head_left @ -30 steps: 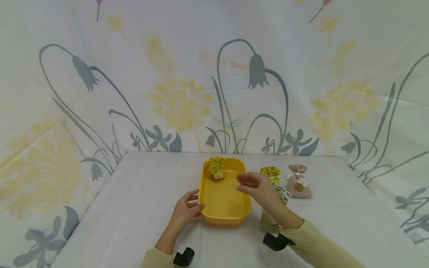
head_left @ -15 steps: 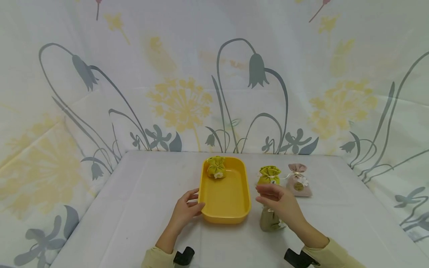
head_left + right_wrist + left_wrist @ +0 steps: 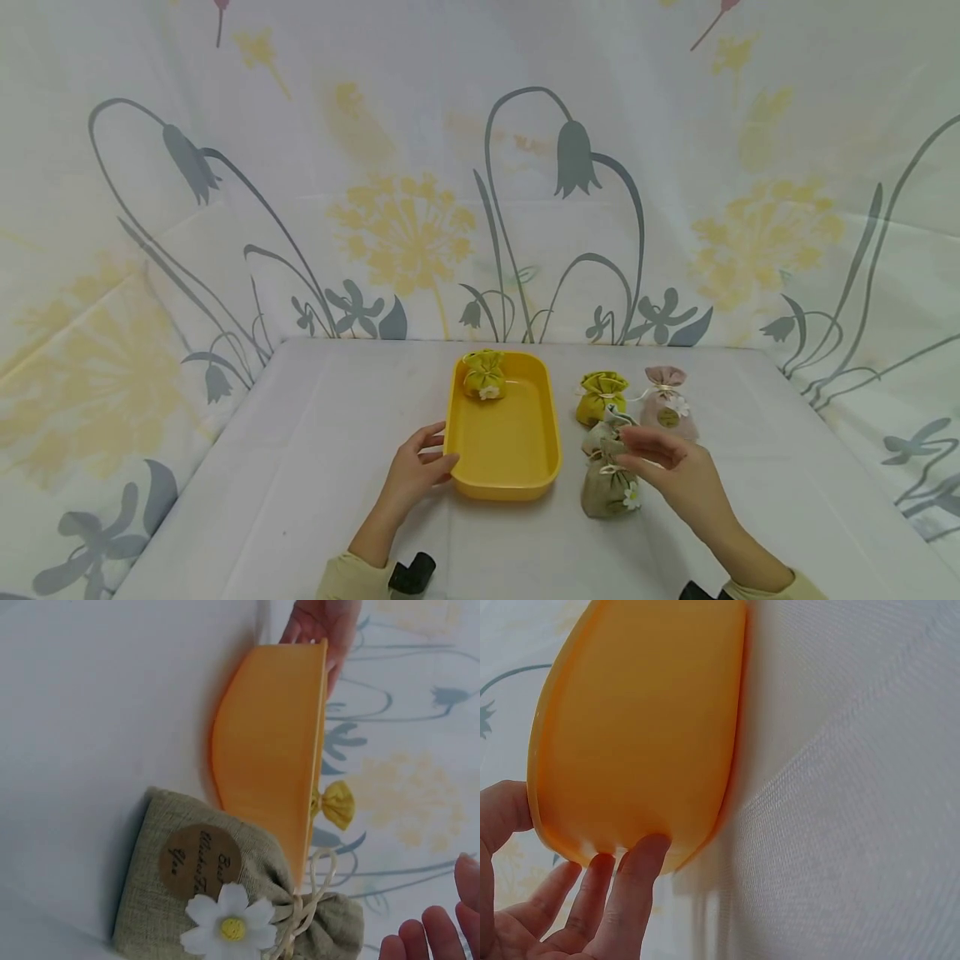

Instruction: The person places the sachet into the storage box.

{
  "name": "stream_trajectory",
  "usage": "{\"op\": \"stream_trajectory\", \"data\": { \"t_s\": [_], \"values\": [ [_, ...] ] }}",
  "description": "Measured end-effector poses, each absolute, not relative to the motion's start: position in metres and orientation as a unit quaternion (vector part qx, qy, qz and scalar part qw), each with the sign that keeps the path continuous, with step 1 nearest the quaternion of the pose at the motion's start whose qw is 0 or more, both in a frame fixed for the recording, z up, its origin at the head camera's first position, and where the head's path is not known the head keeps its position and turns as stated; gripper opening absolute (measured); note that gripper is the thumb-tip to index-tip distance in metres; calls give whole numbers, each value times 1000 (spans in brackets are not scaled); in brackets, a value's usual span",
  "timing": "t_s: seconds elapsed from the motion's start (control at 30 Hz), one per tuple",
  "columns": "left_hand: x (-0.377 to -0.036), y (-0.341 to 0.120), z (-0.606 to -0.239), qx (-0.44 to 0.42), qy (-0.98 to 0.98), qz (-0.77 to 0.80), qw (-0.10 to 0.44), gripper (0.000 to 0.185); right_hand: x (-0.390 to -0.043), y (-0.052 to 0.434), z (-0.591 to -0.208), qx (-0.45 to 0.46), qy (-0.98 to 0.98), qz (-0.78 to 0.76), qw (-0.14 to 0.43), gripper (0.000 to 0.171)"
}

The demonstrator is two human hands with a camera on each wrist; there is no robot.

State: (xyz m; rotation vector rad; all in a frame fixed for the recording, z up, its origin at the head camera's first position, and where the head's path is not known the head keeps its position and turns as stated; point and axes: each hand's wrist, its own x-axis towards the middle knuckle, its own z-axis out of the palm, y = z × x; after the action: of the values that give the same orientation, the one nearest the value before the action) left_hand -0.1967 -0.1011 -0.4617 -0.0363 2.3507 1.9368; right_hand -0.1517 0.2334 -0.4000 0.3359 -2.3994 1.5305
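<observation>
My left hand [image 3: 420, 460] grips the near left side of a yellow plastic tray [image 3: 506, 450], thumb over the rim and fingertips against the outer wall. Inside the tray's far left corner lies a yellow-green drawstring pouch [image 3: 485, 377]. My right hand [image 3: 678, 475], fingers loosely bent and holding nothing, hovers just right of an olive linen drawstring pouch [image 3: 603, 495] with a white flower. Its fingertips [image 3: 439, 926] stand apart from this pouch in the right wrist view, where a round brown label shows. Directly behind, partly hidden, is a grey-green pouch [image 3: 595, 442].
Behind these stands another yellow-green pouch [image 3: 596, 406], with a pink pouch [image 3: 667, 412] to its right bearing a white flower and a round tag. A white cloth covers the table [image 3: 337, 417]. Flower-printed fabric [image 3: 420, 125] rises at the back.
My right hand has moved from over the tray's right edge, rightward and toward me, to beside the olive pouch, uncovering the pouches. The left hand and tray have stayed put.
</observation>
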Motion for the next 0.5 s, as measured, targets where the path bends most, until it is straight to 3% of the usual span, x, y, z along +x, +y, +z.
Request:
{"op": "stream_trajectory", "data": {
  "t_s": [0.27,0.5],
  "values": [
    [-196,-101,-461,-15,769,637,48,56,-152,246,-407,81,-846,500,167,31],
    [-196,-101,-461,-15,769,638,46,56,-158,249,-412,55,-851,508,121,36]
  ]
}}
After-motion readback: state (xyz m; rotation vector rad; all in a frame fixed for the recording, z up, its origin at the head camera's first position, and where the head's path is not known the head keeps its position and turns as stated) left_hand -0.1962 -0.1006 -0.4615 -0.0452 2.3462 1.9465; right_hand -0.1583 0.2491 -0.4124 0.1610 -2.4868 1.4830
